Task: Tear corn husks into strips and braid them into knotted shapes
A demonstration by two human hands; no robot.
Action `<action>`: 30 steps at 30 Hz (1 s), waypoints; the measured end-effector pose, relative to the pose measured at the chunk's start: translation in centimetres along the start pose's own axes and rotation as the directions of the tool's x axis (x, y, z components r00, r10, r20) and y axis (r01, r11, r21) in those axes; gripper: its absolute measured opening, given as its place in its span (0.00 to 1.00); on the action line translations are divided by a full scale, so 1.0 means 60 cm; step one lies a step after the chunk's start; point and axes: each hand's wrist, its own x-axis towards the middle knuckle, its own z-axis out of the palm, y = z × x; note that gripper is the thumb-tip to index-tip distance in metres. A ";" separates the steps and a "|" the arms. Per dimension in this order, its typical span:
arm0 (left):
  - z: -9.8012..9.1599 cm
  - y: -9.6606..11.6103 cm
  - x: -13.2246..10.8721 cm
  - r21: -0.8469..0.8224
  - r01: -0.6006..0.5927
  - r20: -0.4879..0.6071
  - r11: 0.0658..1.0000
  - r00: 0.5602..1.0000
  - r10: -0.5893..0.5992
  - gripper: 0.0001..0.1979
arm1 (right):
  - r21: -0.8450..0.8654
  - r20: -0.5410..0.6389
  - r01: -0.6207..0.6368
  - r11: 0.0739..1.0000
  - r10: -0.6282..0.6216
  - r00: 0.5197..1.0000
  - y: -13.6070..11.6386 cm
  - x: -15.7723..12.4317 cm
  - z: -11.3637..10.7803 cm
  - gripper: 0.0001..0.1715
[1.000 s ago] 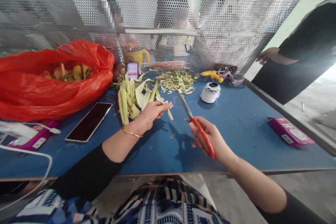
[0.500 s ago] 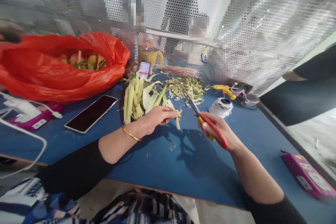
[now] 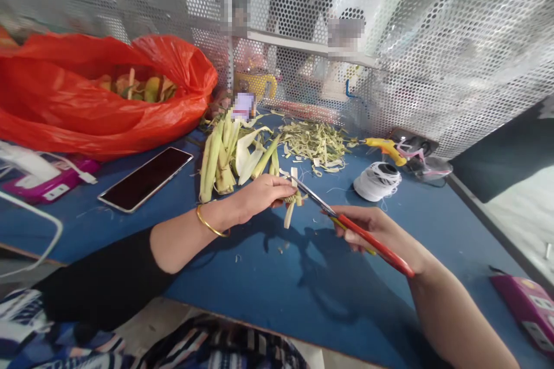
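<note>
Between the thumb and fingers of my left hand (image 3: 266, 191) is a small braided piece of corn husk (image 3: 291, 200), with pale strip ends sticking out above and below. My right hand (image 3: 367, 228) grips a pair of scissors (image 3: 372, 242) with red and yellow handles. The metal blades reach left to the held husk, their tips beside my left fingertips; whether they touch the strip I cannot tell. Behind my left hand lie whole green-yellow husks (image 3: 220, 155). A heap of shredded husk strips (image 3: 315, 141) is spread farther back.
A white thread spool (image 3: 377, 181) and a yellow glue gun (image 3: 387, 151) are at the right. On the left are a phone (image 3: 147, 179), a red plastic bag (image 3: 108, 127) and a purple power strip (image 3: 52, 179). Another purple power strip (image 3: 526, 305) sits right. A perforated metal screen (image 3: 415, 52) closes the back; people are behind it.
The scissors have moved in from the right, and their tips are now at the held husk piece. My left hand keeps its hold, with the piece turned slightly. The view has shifted a little.
</note>
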 end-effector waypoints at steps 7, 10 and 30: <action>0.004 0.003 0.000 0.019 0.008 0.047 1.000 0.999 -0.009 0.09 | 0.053 0.033 0.059 0.997 -0.060 0.998 0.020 0.004 0.000 0.39; 0.004 0.004 0.001 -0.004 0.015 0.053 1.000 0.998 -0.014 0.09 | 0.068 0.034 0.076 0.995 -0.078 0.996 0.028 0.005 0.001 0.38; -0.001 0.010 0.002 -0.326 0.111 -0.053 0.939 0.989 -0.135 0.08 | 0.061 -0.178 0.319 0.946 -0.304 0.936 0.020 0.003 0.015 0.38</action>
